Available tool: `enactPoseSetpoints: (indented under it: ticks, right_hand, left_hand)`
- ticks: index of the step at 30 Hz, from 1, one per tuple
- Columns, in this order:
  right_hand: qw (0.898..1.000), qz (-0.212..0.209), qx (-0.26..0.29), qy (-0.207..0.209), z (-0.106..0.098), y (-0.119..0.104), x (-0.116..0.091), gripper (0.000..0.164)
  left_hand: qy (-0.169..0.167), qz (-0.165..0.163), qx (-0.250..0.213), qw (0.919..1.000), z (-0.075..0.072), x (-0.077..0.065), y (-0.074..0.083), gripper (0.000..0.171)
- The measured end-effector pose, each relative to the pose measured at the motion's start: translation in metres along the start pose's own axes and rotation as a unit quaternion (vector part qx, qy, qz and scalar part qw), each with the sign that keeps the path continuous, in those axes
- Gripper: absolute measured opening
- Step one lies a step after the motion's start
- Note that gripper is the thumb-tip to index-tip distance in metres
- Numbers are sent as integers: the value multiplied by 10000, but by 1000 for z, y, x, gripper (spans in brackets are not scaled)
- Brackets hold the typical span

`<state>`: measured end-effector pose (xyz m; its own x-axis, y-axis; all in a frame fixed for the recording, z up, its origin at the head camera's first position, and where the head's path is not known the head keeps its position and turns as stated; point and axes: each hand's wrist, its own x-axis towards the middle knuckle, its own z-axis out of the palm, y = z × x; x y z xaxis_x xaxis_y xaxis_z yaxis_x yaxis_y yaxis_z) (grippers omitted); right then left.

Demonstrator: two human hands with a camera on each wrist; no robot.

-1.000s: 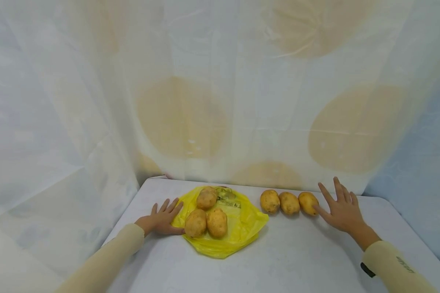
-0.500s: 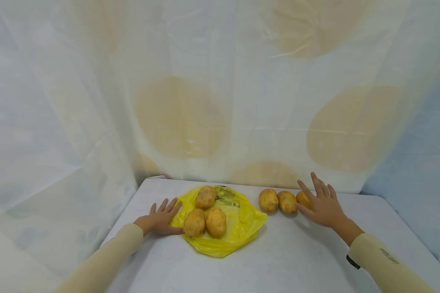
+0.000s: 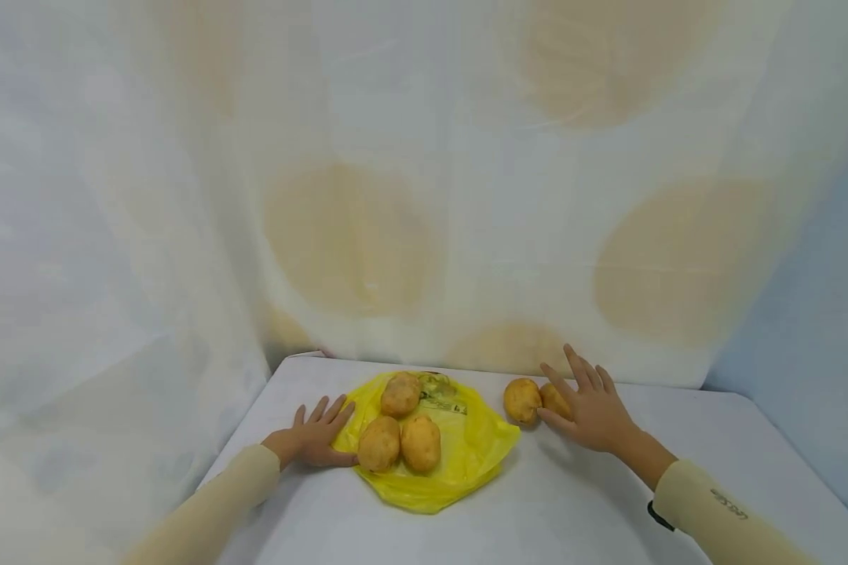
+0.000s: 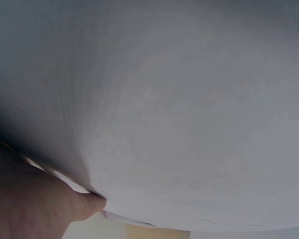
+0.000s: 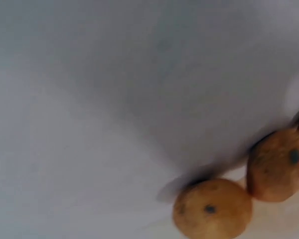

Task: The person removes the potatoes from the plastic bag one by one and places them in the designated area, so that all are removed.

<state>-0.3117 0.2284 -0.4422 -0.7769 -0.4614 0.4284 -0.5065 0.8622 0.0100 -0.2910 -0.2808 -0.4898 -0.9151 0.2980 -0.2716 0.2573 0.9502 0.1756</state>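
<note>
My left hand (image 3: 314,441) rests on the table with its fingers spread at the left edge of a yellow plastic bag (image 3: 469,443). Its thumb reaches the front left potato (image 3: 378,444). On the bag lie two more potatoes, one beside it (image 3: 421,444) and one behind (image 3: 400,394). Fingers spread, my right hand (image 3: 597,412) hovers over a row of potatoes right of the bag. The leftmost potato (image 3: 522,401) shows whole, the middle potato (image 3: 554,399) partly. The hand hides a third, though the right wrist view shows potatoes (image 5: 213,209) side by side.
A white table (image 3: 459,537) carries everything. Behind it hangs a pale cloth (image 3: 495,259) with large beige spots, and more cloth (image 3: 99,314) closes off the left side. The left wrist view shows mostly white table surface (image 4: 189,124).
My right hand has moved left along the row, from beside the rightmost potato to over the middle one, covering the rightmost in the head view. The left hand stays put.
</note>
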Motion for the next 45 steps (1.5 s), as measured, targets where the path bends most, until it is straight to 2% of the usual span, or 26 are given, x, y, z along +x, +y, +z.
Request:
enactPoseSetpoints:
  ticks: [3,6,10,13,21,27,32,37,45]
  right_hand:
    - [9998,-116,148,62,1,-12,-1,75]
    - [9994,-242,254,-49,4,-22,4,74]
    - [9988,-355,162,-311,8,-34,6,75]
    - [9983,-467,116,-327,9,-39,6,76]
    - [9971,-592,225,-423,14,-51,17,76]
    - [9961,-612,165,-608,17,-67,24,77]
    - [9941,-912,206,-546,16,-86,33,77]
    - [9905,-1250,372,-440,20,-106,47,76]
    - [9837,-1521,618,-740,30,-136,52,77]
  left_hand:
    - [-8,42,-33,10000,4,2,1,114]
    - [4,-25,4,10000,5,2,0,113]
    - [11,-80,45,10000,7,-1,-2,113]
    - [-12,-17,-44,10000,8,-1,-1,115]
    - [-99,-3,-140,9999,2,-3,2,116]
    - [-153,-51,-23,9999,2,-2,2,118]
    - [-180,-53,-60,9998,2,-1,0,119]
    - [-58,-42,12,10000,2,-1,-4,118]
    - [-211,6,-38,9998,-1,-5,3,116]
